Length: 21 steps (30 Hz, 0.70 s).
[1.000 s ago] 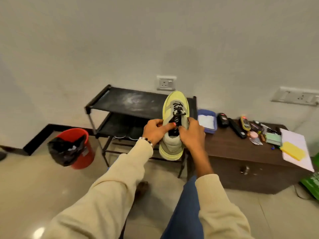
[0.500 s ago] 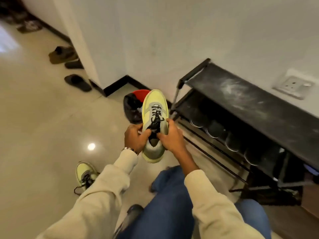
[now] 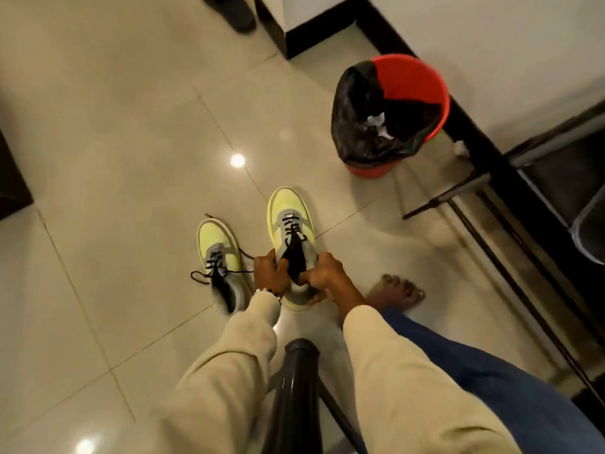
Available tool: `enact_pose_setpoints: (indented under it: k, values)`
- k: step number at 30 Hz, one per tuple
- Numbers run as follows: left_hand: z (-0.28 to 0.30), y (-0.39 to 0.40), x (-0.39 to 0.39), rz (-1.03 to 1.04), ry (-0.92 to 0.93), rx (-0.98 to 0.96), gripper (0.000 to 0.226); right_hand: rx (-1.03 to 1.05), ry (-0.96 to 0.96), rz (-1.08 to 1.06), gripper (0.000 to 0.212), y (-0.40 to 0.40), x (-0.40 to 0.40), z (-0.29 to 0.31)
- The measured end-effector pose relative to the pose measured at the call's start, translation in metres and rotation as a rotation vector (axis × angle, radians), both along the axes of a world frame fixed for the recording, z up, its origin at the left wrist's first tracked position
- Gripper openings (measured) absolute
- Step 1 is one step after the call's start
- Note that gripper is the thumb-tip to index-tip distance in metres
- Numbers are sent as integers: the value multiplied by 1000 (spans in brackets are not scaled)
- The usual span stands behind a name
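Shoe [image 3: 291,221] now lowered to the floor [image 3: 131,158] at frame centre, beside its mate [image 3: 217,250]; left hand [image 3: 271,273] and right hand [image 3: 322,276] fingers pinch the collar open, probably readying it for the bare foot [image 3: 397,291].

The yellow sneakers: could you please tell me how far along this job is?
Done: the held sneaker looks laced. In hand: left hand and right hand grip its collar. Left: the bare foot is outside it; the other sneaker lies untied.

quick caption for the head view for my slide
Left hand and right hand hold a sneaker beside its mate.
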<state>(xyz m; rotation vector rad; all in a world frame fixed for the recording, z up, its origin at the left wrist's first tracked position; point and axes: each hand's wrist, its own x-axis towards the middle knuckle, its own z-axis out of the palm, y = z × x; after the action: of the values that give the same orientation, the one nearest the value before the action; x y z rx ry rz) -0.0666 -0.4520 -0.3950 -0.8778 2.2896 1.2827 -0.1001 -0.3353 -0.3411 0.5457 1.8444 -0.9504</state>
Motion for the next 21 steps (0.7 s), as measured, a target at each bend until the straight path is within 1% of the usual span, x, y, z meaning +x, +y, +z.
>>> enact_pose_setpoints:
  k: [2,4,7,8,10,12,13,14,15,16,18,19,20,21]
  values:
    - [-33,-4,0,21,-52,23,54,79,36,76,50,-9,-2,-35]
    - [-64,-9,-1,-3,-123,17,56,131,67,112,51,-17,-3,-68]
    - [-105,-21,2,-62,-200,8,53,135,76,57,49,-26,3,-106]
    - [-104,-24,0,-71,-202,12,53,137,90,47,49,-29,7,-114]
    - [-93,-27,-1,-35,-203,96,50,131,116,49,49,-34,15,-125]
    - [-89,-32,2,78,-276,230,51,129,110,75,55,-34,19,-130]
    - [-89,-37,5,123,-315,276,48,138,102,93,56,-33,20,-131]
    - [-92,-43,10,161,-314,289,42,160,104,111,56,-34,22,-129]
    - [-93,-50,14,204,-283,249,35,211,138,125,53,-36,23,-127]
    - [-93,-57,18,259,-230,151,28,291,205,138,50,-38,24,-124]
    - [-89,-75,26,385,-156,-147,19,401,409,162,42,-51,26,-114]
    - [-86,-85,31,441,-146,-265,19,370,503,164,37,-60,28,-111]
    - [-84,-94,35,504,-169,-343,24,285,550,173,32,-69,29,-108]
    - [-82,-101,39,568,-240,-372,33,170,556,197,28,-78,31,-107]
